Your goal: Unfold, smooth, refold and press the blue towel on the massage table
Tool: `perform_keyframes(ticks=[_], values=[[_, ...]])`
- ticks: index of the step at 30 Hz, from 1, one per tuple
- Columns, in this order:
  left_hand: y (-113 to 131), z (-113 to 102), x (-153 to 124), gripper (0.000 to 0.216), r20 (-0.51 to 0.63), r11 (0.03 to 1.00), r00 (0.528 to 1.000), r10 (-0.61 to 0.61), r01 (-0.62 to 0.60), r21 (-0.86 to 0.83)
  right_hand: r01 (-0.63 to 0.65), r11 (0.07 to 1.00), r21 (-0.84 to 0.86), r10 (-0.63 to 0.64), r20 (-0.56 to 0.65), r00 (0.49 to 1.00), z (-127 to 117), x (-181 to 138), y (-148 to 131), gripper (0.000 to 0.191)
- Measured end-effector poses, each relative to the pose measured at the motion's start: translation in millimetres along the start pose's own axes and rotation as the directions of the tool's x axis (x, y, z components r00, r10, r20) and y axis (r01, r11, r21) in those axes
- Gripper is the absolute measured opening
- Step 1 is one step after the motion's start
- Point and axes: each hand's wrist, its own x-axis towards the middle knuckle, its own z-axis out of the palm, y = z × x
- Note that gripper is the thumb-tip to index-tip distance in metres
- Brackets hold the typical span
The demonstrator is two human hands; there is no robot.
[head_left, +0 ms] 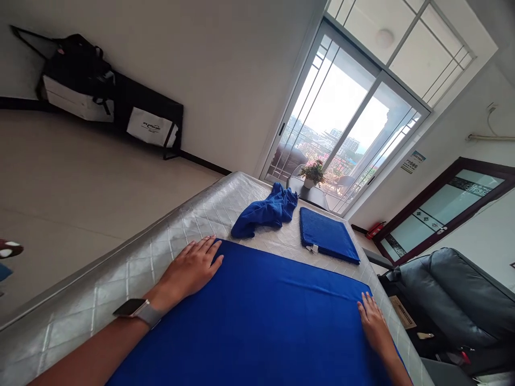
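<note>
On a silvery quilted surface with diamond stitching [193,220], a smooth blue fabric sheet [257,311] lies flat across the near part. Beyond its far edge lie a crumpled heap of blue cloth [269,212] and, to the right, a folded rectangular blue cloth [328,233] with a small white tag [314,249].

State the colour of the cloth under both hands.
Plain blue; the cloth shows best in the head view.

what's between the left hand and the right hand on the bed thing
In the head view, the spread blue cloth fills the stretch between the left hand and the right hand; only slight creases show, with nothing lying on it there.
</note>
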Motion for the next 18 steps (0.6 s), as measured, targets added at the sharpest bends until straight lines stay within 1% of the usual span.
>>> perform_keyframes(ticks=[2, 4, 5, 7, 9, 10, 12, 14, 16, 18], values=[[-1.6, 1.3, -0.7, 0.064, 0.000, 1.000, 1.000, 0.003, -0.003, -0.020, 0.114, 0.992, 0.056, -0.114, 0.002, 0.993, -10.6, -0.2, -63.5, 0.074], [-4.0, 3.2, -1.4, 0.063, 0.002, 0.999, 1.000, 0.006, -0.006, -0.051, 0.258, 0.958, 0.127, -0.262, 0.017, 0.965, -21.1, -4.3, -131.9, 0.072], [-5.1, 4.2, -1.6, 0.063, 0.001, 0.998, 1.000, 0.002, -0.002, -0.065, 0.323, 0.932, 0.163, -0.332, 0.031, 0.943, -25.6, -7.4, -165.6, 0.070], [-6.2, 5.4, -1.5, 0.063, 0.000, 0.997, 1.000, 0.003, -0.003, -0.079, 0.444, 0.866, 0.230, -0.467, 0.056, 0.882, -31.8, -14.5, -228.3, 0.067], [-5.2, 4.5, -1.0, 0.063, -0.008, 0.997, 1.000, 0.002, -0.003, -0.076, 0.526, 0.801, 0.285, -0.566, 0.076, 0.821, -33.3, -20.4, -281.1, 0.067], [-3.9, 3.1, -0.7, 0.063, -0.010, 0.997, 1.000, 0.002, -0.003, -0.073, 0.550, 0.777, 0.306, -0.597, 0.082, 0.798, -32.4, -22.1, -302.7, 0.068], [-0.3, -1.4, 0.0, 0.061, -0.011, 0.998, 1.000, -0.011, 0.011, -0.065, 0.578, 0.744, 0.336, -0.636, 0.092, 0.766, -28.3, -23.0, -335.4, 0.068], [3.6, -6.9, 0.5, 0.060, 0.000, 0.998, 1.000, -0.030, 0.030, -0.058, 0.590, 0.731, 0.344, -0.655, 0.113, 0.747, -22.7, -21.2, -354.0, 0.068], [6.5, -11.2, 0.9, 0.059, 0.012, 0.998, 0.999, -0.032, 0.033, -0.050, 0.591, 0.732, 0.339, -0.660, 0.139, 0.738, -17.6, -18.0, -360.3, 0.069], [7.5, -13.2, 1.0, 0.059, 0.013, 0.998, 0.999, -0.029, 0.029, -0.047, 0.585, 0.739, 0.335, -0.655, 0.155, 0.739, -13.9, -14.8, -357.7, 0.069]])
